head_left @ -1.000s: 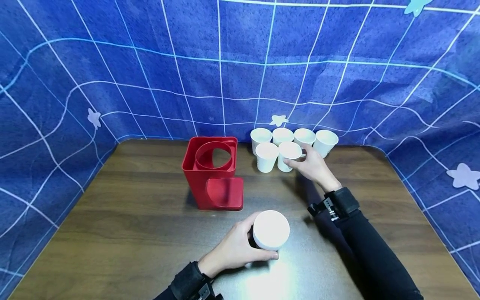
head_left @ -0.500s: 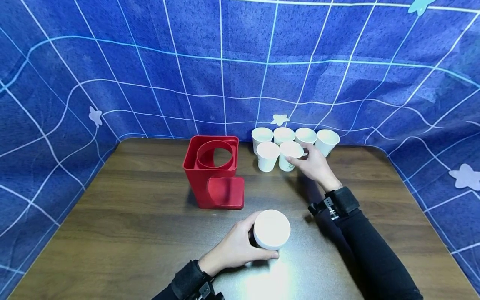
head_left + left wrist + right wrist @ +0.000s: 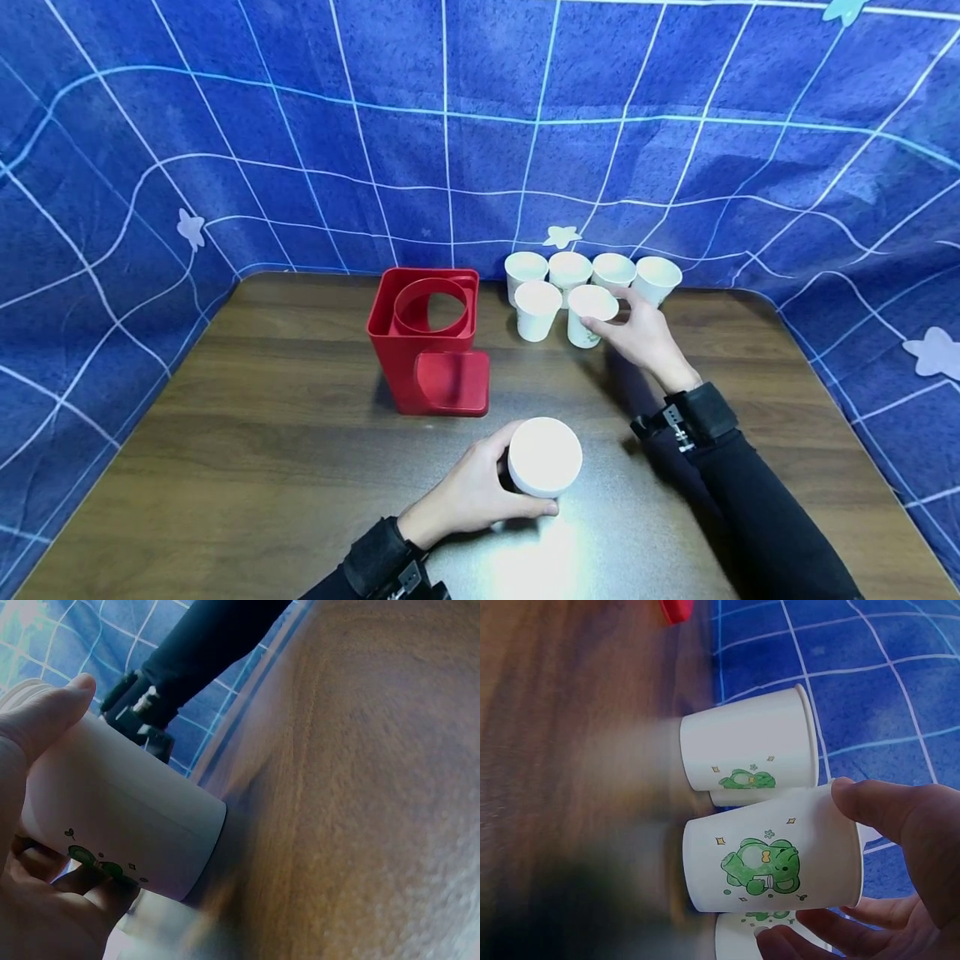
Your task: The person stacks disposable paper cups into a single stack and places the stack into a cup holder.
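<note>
My left hand [image 3: 472, 496] grips a white paper cup [image 3: 545, 457] near the front middle of the table, thumb on one side and fingers on the other. In the left wrist view, layered rims show at its top end, and a small green print marks the wall. At the back right, my right hand [image 3: 643, 335] pinches another paper cup [image 3: 583, 327] by its rim. That cup has a green bear print [image 3: 761, 866] in the right wrist view. Beside it stands a front-row paper cup [image 3: 535, 317], with a small gap between the two.
Several white paper cups [image 3: 526, 268] line the table's back edge, partly behind the front ones. Left of them stands a red plastic holder [image 3: 390, 367] with a round ring inside and a low tray in front. A blue gridded cloth [image 3: 375, 142] hangs behind the wooden table [image 3: 247, 450].
My right hand has drawn its cup slightly right and towards me, widening the gap to the neighbouring front cup. My left hand keeps its hold in nearly the same place.
</note>
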`<state>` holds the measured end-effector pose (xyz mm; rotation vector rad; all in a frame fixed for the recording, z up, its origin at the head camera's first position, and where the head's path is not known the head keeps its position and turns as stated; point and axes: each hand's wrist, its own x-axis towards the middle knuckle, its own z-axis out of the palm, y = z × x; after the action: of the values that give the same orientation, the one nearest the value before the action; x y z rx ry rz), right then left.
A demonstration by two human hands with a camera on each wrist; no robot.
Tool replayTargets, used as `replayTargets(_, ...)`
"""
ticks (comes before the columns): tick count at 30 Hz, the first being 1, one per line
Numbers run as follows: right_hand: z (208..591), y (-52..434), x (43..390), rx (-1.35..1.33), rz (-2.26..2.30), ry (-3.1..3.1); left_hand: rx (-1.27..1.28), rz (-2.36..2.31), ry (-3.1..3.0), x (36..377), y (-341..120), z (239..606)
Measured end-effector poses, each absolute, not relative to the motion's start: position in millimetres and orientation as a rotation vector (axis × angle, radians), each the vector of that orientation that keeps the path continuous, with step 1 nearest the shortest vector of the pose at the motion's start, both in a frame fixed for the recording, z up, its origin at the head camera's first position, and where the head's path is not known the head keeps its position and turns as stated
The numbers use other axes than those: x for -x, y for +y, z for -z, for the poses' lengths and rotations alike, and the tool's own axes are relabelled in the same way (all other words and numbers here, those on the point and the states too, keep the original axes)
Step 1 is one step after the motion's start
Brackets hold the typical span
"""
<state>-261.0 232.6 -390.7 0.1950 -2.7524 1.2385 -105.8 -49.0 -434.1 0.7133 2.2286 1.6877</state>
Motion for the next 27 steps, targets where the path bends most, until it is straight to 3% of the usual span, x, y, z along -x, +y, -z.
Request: replayTargets(27,343,229,173,-0.489,-1.287,-2.637,-0.694,-1.662,2.245,106,-49,432)
